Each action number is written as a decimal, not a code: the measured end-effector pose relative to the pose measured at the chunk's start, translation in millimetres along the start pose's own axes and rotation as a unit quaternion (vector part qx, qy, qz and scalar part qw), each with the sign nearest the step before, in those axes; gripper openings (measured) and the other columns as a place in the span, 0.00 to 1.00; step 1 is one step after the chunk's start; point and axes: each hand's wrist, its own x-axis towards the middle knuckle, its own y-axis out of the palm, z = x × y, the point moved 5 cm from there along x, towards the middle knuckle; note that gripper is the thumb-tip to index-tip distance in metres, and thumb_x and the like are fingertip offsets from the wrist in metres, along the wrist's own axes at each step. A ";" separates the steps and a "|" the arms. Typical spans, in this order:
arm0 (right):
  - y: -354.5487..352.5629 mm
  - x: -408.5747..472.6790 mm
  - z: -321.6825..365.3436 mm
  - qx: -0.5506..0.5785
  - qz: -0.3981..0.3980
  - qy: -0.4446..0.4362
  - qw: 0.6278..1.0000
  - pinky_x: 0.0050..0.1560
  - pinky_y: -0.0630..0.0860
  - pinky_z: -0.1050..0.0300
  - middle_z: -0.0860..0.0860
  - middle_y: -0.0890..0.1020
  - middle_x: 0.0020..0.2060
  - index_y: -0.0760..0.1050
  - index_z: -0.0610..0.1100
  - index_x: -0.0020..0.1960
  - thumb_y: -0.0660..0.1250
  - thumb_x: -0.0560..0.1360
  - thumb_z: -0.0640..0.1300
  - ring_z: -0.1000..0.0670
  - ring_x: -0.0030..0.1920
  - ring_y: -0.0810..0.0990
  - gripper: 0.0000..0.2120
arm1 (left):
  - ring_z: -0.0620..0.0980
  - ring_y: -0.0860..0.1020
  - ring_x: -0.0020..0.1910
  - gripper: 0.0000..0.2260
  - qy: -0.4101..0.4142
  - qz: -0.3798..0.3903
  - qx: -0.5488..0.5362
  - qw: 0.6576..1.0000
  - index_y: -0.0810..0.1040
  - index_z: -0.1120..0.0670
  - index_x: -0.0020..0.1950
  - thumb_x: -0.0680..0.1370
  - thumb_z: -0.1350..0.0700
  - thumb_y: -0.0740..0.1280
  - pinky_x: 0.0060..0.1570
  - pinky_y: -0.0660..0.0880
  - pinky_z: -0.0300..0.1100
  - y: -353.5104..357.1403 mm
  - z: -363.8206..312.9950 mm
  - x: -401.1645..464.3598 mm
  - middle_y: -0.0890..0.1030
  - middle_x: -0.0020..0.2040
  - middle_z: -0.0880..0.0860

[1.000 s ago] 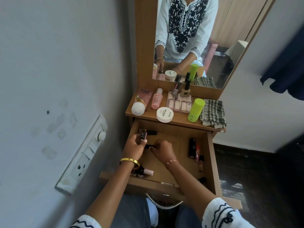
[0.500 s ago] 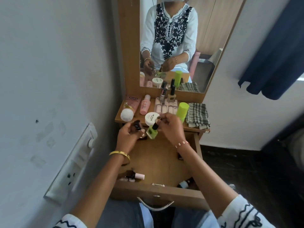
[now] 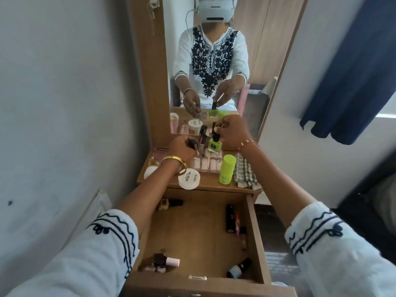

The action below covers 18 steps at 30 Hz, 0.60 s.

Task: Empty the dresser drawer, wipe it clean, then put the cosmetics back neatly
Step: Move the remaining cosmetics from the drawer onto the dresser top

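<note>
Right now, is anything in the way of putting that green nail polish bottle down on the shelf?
Nothing visible blocks it. The right hand pinches the green nail polish bottle by its black cap, above the wooden shelf near other upright bottles.

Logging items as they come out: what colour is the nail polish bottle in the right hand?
Lime green glass with a black cap, clearest in the head view.
</note>
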 end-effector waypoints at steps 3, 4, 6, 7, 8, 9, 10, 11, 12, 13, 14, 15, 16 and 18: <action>10.3 11.5 -8.8 -0.069 0.034 0.000 0.997 0.50 0.71 0.60 0.41 0.81 0.51 0.79 0.35 0.54 0.65 0.75 0.37 0.43 0.53 0.78 0.10 | 0.57 0.79 0.48 0.12 0.008 -0.009 0.029 0.999 0.81 0.60 0.47 0.69 0.71 0.65 0.50 0.77 0.47 10.9 8.9 16.5 0.82 0.45 0.59; 13.8 13.8 -10.7 -0.088 0.045 -0.004 0.995 0.51 0.71 0.60 0.40 0.81 0.53 0.80 0.36 0.55 0.65 0.75 0.37 0.43 0.54 0.78 0.11 | 0.57 0.79 0.49 0.12 0.015 -0.009 0.041 0.999 0.82 0.60 0.47 0.69 0.71 0.64 0.51 0.77 0.48 14.2 10.7 20.3 0.83 0.46 0.60; 19.7 17.8 -14.4 -0.110 0.060 -0.010 0.992 0.54 0.72 0.57 0.39 0.80 0.54 0.80 0.36 0.55 0.65 0.75 0.37 0.41 0.55 0.78 0.11 | 0.57 0.79 0.50 0.13 0.029 -0.001 0.068 0.997 0.82 0.60 0.48 0.69 0.71 0.64 0.51 0.76 0.46 20.1 12.3 26.4 0.83 0.48 0.60; 22.3 19.5 -16.5 -0.116 0.066 -0.010 0.991 0.55 0.72 0.56 0.39 0.81 0.54 0.80 0.36 0.56 0.65 0.75 0.37 0.41 0.55 0.78 0.11 | 0.57 0.79 0.50 0.14 0.036 0.005 0.078 0.996 0.82 0.60 0.49 0.69 0.72 0.65 0.51 0.76 0.45 23.0 12.6 30.0 0.83 0.49 0.60; 25.0 20.3 -18.6 -0.120 0.070 -0.009 0.990 0.55 0.72 0.55 0.39 0.81 0.54 0.80 0.36 0.56 0.65 0.75 0.37 0.41 0.55 0.78 0.11 | 0.56 0.79 0.50 0.14 0.038 0.010 0.087 0.995 0.82 0.60 0.49 0.68 0.72 0.65 0.50 0.75 0.43 25.3 13.3 32.7 0.83 0.49 0.60; 27.5 21.6 -21.2 -0.123 0.073 -0.009 0.990 0.56 0.73 0.55 0.39 0.81 0.53 0.79 0.36 0.56 0.65 0.75 0.37 0.41 0.55 0.79 0.11 | 0.56 0.79 0.50 0.14 0.042 0.013 0.098 0.994 0.82 0.59 0.49 0.69 0.72 0.65 0.49 0.73 0.41 27.4 13.6 35.7 0.83 0.49 0.59; 29.6 22.5 -23.4 -0.126 0.076 -0.009 0.989 0.56 0.73 0.54 0.39 0.81 0.54 0.79 0.36 0.56 0.65 0.75 0.37 0.42 0.55 0.79 0.11 | 0.56 0.79 0.50 0.14 0.044 0.014 0.108 0.993 0.82 0.59 0.49 0.69 0.71 0.64 0.48 0.72 0.39 28.8 14.1 37.9 0.83 0.49 0.59; 31.7 23.4 -25.9 -0.128 0.078 -0.008 0.989 0.57 0.72 0.54 0.39 0.81 0.54 0.79 0.36 0.56 0.66 0.75 0.37 0.42 0.56 0.79 0.11 | 0.56 0.79 0.50 0.14 0.047 0.012 0.116 0.992 0.82 0.58 0.49 0.69 0.70 0.64 0.47 0.71 0.39 30.0 14.5 40.3 0.83 0.50 0.58; 33.4 23.9 -27.6 -0.128 0.078 -0.007 0.989 0.57 0.72 0.54 0.39 0.81 0.54 0.79 0.35 0.56 0.66 0.75 0.37 0.42 0.56 0.78 0.12 | 0.56 0.79 0.51 0.13 0.048 0.008 0.118 0.992 0.82 0.58 0.50 0.70 0.69 0.64 0.48 0.70 0.39 30.3 15.0 41.9 0.83 0.51 0.58; 35.0 24.2 -29.4 -0.125 0.078 -0.006 0.989 0.56 0.72 0.55 0.39 0.81 0.54 0.79 0.35 0.57 0.65 0.75 0.37 0.42 0.56 0.78 0.12 | 0.56 0.79 0.52 0.13 0.048 0.005 0.120 0.992 0.82 0.58 0.51 0.70 0.68 0.65 0.49 0.71 0.39 31.0 15.5 43.3 0.83 0.52 0.58; 36.2 24.3 -30.4 -0.122 0.077 -0.006 0.990 0.56 0.72 0.55 0.39 0.81 0.54 0.78 0.36 0.57 0.65 0.75 0.36 0.42 0.56 0.78 0.12 | 0.56 0.79 0.53 0.13 0.048 0.003 0.121 0.991 0.82 0.58 0.52 0.70 0.67 0.65 0.51 0.71 0.40 31.4 14.9 44.1 0.82 0.52 0.59; 37.5 24.5 -30.9 -0.119 0.075 -0.008 0.990 0.56 0.72 0.55 0.39 0.81 0.55 0.78 0.36 0.58 0.64 0.76 0.36 0.42 0.56 0.78 0.12 | 0.56 0.79 0.53 0.12 0.048 0.002 0.123 0.991 0.81 0.58 0.52 0.71 0.67 0.66 0.53 0.72 0.41 31.9 14.5 44.5 0.82 0.53 0.59; 38.2 24.5 -31.3 -0.119 0.072 -0.009 0.990 0.56 0.72 0.55 0.40 0.81 0.55 0.78 0.37 0.58 0.63 0.76 0.36 0.42 0.57 0.77 0.12 | 0.57 0.79 0.54 0.12 0.050 0.003 0.127 0.991 0.81 0.58 0.53 0.71 0.66 0.66 0.54 0.73 0.42 32.6 13.7 44.5 0.82 0.54 0.59; 39.4 24.8 -32.4 -0.115 0.063 -0.011 0.991 0.55 0.72 0.56 0.41 0.80 0.55 0.78 0.38 0.58 0.63 0.76 0.36 0.43 0.56 0.77 0.12 | 0.58 0.78 0.55 0.13 0.052 0.015 0.144 0.988 0.80 0.59 0.55 0.71 0.65 0.67 0.54 0.74 0.44 35.1 12.3 43.4 0.82 0.55 0.60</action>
